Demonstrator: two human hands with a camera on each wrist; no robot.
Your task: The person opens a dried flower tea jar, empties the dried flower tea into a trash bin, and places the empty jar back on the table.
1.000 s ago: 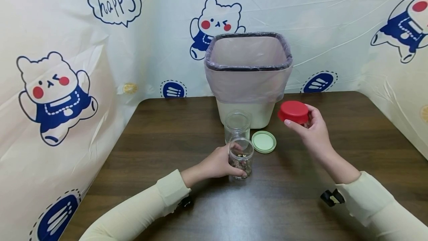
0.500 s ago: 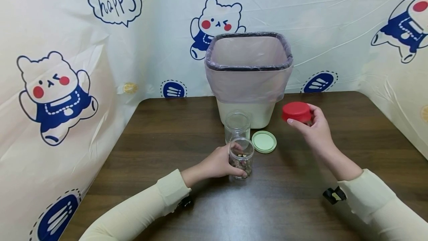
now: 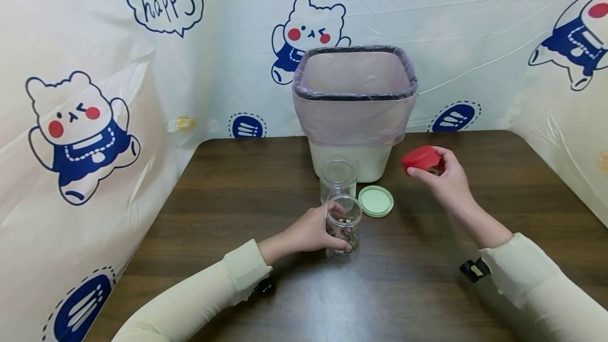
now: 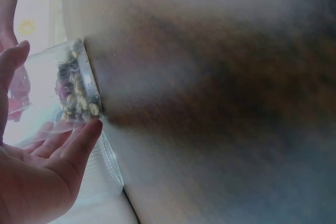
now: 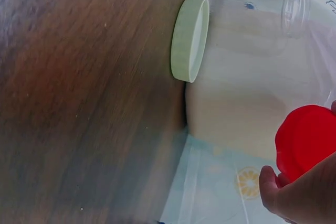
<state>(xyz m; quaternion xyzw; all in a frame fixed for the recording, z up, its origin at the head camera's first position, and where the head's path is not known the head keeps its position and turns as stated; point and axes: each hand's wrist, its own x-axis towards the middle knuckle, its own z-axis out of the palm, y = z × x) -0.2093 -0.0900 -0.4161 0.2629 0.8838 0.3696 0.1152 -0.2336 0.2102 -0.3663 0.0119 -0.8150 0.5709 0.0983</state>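
Jar [image 3: 344,227] upright, red lid [image 3: 420,158] tilted
Jar gripped by left hand [image 3: 312,230], best held steady; red lid pinched by right hand [image 3: 448,179], best levelled.

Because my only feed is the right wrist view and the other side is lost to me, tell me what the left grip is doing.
Observer: In the head view, the left grip is holding a clear jar that stands on the table.
Operator: Describe what is inside that jar.
Observer: The left wrist view shows small mixed pieces, some pale and some dark, in its lower part; I can't tell what they are.
Operator: Report whether its top is covered.
Observer: The head view shows its top open, with no lid on it.
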